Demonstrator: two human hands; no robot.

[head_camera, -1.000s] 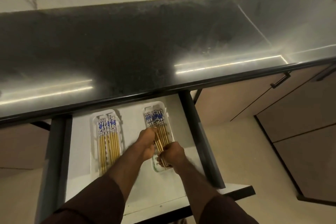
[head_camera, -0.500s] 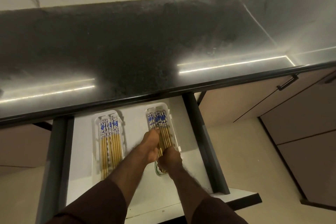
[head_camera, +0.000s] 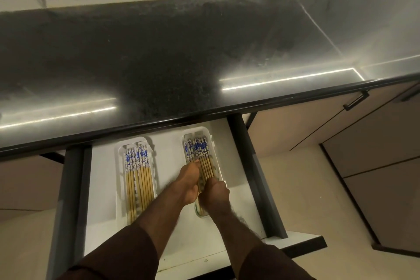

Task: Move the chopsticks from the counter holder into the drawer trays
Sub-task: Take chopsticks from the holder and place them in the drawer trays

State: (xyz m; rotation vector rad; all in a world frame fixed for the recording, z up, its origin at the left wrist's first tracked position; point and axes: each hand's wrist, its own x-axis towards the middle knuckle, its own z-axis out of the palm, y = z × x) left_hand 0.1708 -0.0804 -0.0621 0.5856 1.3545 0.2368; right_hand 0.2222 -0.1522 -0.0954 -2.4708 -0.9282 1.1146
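Task looks nearly done. The left tray [head_camera: 136,177] in the open drawer [head_camera: 102,188] is full w/ a tidy row of chopsticks [head_camera: 137,175]. The right tray [head_camera: 211,143] holds a second bunch of chopsticks [head_camera: 202,157]; both hands are on it, prob. straightening. Left hand [head_camera: 189,183] rests fingers on the sticks' mid part; right hand [head_camera: 213,193] is curled over their near ends, though a firm grip can't be confirmed. No holder in view on the counter [head_camera: 159,57]. Sticks are tan wood w/ blue-white patterned tops, pointing away.
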